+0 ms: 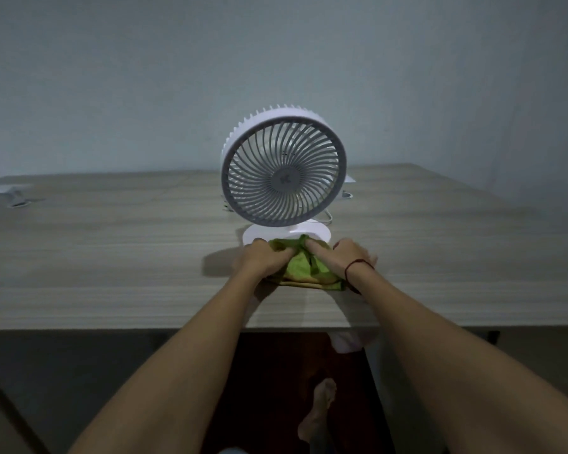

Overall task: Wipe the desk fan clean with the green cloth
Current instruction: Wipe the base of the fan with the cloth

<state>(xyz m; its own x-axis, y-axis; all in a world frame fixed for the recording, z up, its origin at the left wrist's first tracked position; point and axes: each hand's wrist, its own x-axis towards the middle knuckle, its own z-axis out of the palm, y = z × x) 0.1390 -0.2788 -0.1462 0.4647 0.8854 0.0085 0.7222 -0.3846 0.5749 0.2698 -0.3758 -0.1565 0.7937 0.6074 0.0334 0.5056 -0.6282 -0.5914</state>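
A white desk fan (284,168) with a grey front grille stands upright on a round white base (304,232) on the wooden desk (112,257). The green cloth (304,270) lies bunched on the desk just in front of the base, its far edge touching the base. My left hand (264,258) grips the cloth's left side. My right hand (343,257), with a red string at the wrist, presses on the cloth's right side with fingers pinching into the folds. Part of the cloth is hidden under both hands.
A thin white cable (325,217) runs behind the fan base. White clamp-like fittings sit at the desk's far left (17,194) and behind the fan at the right (348,191). A plain wall rises behind. The desk's near edge (145,327) crosses below my forearms; my foot (318,411) shows beneath.
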